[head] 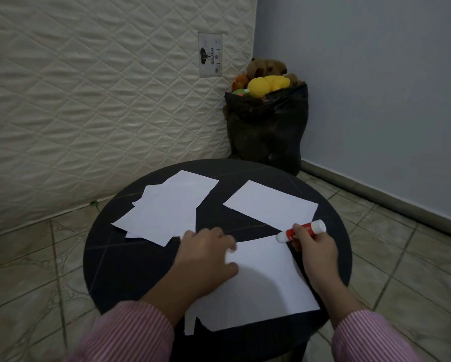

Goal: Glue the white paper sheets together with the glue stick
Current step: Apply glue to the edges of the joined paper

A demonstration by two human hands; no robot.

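Observation:
A white paper sheet [266, 288] lies on the near part of a round black table [114, 267]. My left hand [206, 257] presses flat on this sheet's left side. My right hand [314, 250] grips a red and white glue stick [306, 229], whose white tip touches the sheet's far right corner. A pile of several white sheets [167, 207] lies at the table's far left. One single white sheet [271, 205] lies at the far right.
A quilted mattress [101, 100] leans upright behind the table. A black bag [266, 131] full of soft toys stands in the corner by the blue wall. Tiled floor surrounds the table.

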